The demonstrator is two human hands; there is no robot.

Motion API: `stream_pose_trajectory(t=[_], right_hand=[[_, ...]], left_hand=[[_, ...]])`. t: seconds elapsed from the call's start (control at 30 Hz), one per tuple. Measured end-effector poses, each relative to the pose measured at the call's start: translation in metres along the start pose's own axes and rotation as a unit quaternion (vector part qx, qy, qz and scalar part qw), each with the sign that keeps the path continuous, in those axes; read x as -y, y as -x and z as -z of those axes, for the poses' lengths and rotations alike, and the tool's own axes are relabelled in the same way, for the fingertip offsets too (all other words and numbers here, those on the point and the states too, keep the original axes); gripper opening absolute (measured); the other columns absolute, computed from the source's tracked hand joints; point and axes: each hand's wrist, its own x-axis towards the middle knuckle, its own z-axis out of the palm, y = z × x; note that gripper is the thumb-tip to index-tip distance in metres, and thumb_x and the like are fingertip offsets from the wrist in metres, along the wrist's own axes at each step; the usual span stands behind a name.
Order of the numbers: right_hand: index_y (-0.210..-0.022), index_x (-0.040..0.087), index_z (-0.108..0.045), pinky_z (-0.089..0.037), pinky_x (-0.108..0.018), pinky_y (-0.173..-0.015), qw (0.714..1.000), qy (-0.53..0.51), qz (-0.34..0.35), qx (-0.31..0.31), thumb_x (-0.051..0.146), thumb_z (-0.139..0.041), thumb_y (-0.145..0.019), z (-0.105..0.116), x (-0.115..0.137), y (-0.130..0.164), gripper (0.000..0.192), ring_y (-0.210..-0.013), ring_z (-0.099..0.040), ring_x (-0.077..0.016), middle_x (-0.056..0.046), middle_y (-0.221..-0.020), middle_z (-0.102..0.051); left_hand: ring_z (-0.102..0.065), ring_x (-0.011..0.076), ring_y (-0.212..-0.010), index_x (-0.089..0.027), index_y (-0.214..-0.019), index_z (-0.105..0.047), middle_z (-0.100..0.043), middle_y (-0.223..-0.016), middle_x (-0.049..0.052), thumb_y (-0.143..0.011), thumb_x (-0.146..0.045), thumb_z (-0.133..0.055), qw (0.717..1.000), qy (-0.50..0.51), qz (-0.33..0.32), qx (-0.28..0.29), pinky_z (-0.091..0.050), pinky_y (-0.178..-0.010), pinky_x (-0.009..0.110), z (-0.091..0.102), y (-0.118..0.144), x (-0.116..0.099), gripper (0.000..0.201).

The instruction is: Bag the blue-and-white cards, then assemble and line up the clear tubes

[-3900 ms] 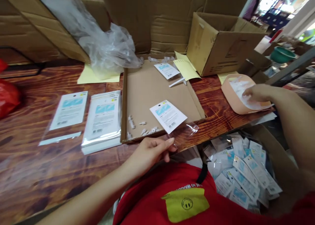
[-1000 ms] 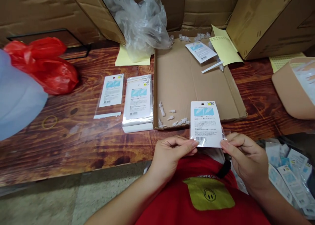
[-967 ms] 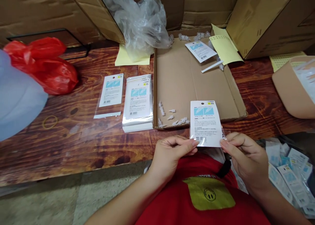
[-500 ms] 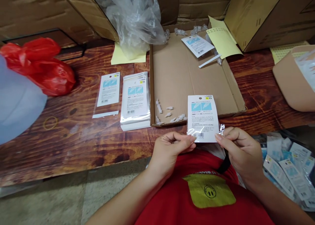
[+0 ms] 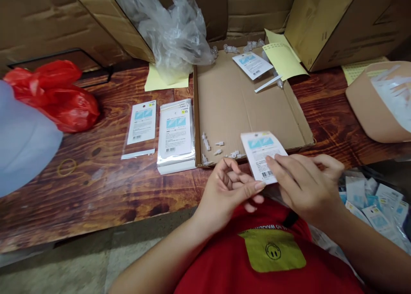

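My right hand (image 5: 302, 184) pinches the packet (image 5: 262, 155) at the tray's (image 5: 298, 118) near edge, while my left hand (image 5: 229, 191) touches its lower corner, fingers loosely curled.

White packet (image 5: 262, 156) with blue panel; red bag (image 5: 54, 92); wood-grained table (image 5: 105, 182).
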Motion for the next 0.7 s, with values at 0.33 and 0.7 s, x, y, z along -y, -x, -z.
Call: stream_pose_trajectory(t=[0.33,0.7], right_hand=[[-0.115,0.023,-0.067,-0.052,-0.022,-0.059,0.881,-0.422,-0.161,0.142,0.027,-0.065,-0.093,0.066,-0.023,-0.033,0.023,-0.074,-0.067,-0.0131,-0.001,-0.091,-0.071],[-0.116,0.020,-0.076,-0.049,-0.025,-0.092,0.931,-0.041,0.354,-0.084,0.022,-0.053,-0.099,0.077,-0.007,-0.013,0.028,-0.128,-0.060,-0.0159,-0.002,-0.120,-0.075]], left_hand=[[-0.067,0.0131,-0.071,-0.017,-0.075,-0.073,-0.074,-0.075,0.002,-0.084,-0.015,-0.071,0.771,-0.504,-0.308,0.239,-0.051,-0.069,0.024,-0.010,-0.034,-0.104,0.009],[-0.066,0.0170,-0.073,-0.018,-0.086,-0.078,-0.075,-0.083,0.005,-0.075,-0.038,-0.081,0.797,-0.373,0.060,0.470,-0.053,-0.069,0.028,-0.025,-0.072,-0.109,0.023]])
